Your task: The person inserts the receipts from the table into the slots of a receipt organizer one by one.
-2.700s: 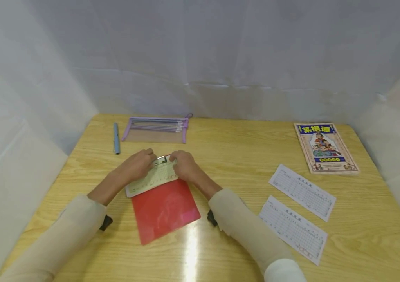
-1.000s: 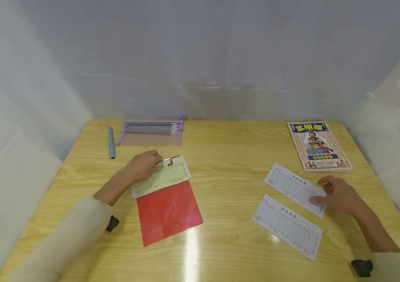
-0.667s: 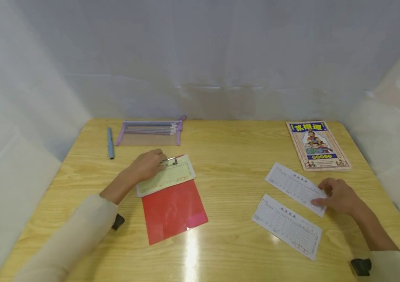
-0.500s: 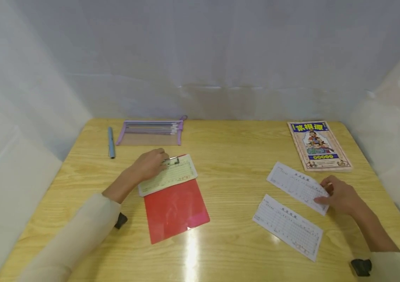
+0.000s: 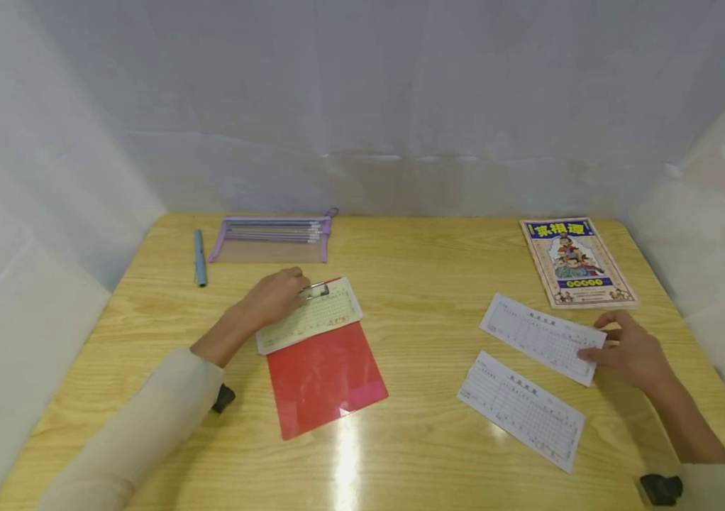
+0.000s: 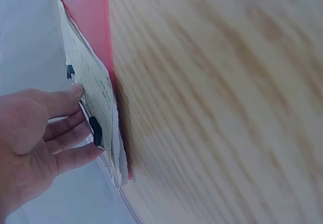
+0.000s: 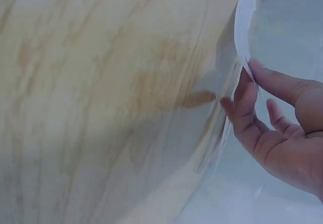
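My left hand [image 5: 276, 297] grips the clip end of a red clipboard [image 5: 327, 380] lying on the table. Under its clip [image 6: 96, 131] sits a yellow printed slip [image 5: 321, 312] with white paper beneath. The left wrist view shows the thumb on top by the clip, fingers curled at the board's edge. My right hand [image 5: 633, 355] pinches the right end of the farther white printed slip [image 5: 531, 333] between thumb and index finger. That slip [image 7: 246, 27] bends up off the table in the right wrist view. A second white slip [image 5: 521, 409] lies flat just nearer.
At the back left are a blue pen [image 5: 199, 257] and a mesh pouch [image 5: 267, 252] with purple edging, holding several pencils. A comic-style booklet [image 5: 579, 273] lies at the back right, beyond the right hand. White sheeting [image 5: 369, 106] walls off the back and sides.
My right hand has left the clipboard for the farther white slip and now pinches it, its right end raised. The clipboard, with my left hand on it, has shifted slightly right.
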Action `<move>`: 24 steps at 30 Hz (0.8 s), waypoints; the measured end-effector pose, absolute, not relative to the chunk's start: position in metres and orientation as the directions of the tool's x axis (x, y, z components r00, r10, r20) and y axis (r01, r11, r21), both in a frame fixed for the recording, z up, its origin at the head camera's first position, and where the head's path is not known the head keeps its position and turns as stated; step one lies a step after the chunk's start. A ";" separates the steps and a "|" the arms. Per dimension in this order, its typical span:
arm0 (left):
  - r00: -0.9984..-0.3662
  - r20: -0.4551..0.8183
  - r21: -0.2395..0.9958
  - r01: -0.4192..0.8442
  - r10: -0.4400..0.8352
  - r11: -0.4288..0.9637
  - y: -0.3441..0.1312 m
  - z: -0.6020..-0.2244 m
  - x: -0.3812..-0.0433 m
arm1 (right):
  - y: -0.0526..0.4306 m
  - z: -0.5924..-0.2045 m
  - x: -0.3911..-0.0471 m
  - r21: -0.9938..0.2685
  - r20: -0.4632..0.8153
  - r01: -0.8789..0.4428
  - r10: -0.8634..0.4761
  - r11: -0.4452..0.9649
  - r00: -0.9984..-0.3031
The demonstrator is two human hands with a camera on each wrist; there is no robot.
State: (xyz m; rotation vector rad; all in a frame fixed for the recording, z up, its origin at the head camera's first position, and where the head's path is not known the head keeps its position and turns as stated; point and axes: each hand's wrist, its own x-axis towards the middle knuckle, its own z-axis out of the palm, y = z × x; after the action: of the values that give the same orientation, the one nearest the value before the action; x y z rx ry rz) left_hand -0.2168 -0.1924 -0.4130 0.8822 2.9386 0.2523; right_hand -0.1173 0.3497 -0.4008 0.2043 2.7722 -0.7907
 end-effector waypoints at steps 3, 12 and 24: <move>-0.833 -0.015 0.178 0.541 0.552 0.822 -0.192 -0.412 -0.216 | 0.348 -0.402 -0.115 -0.498 -0.222 0.161 0.054 0.852 -0.974; -0.832 -0.022 0.171 0.543 0.555 0.822 -0.192 -0.416 -0.218 | 0.345 -0.403 -0.115 -0.489 -0.201 0.126 0.029 0.863 -0.979; -0.834 -0.027 0.177 0.538 0.551 0.824 -0.192 -0.414 -0.217 | 0.319 -0.378 -0.126 -0.500 -0.008 -0.042 -0.053 0.865 -0.999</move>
State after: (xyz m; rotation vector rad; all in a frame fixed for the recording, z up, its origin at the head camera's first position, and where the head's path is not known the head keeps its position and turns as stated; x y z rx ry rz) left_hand -0.2173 -0.1917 -0.4136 0.8749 2.9263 0.2484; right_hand -0.1263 0.3189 -0.3783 -0.0770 3.0131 -0.8072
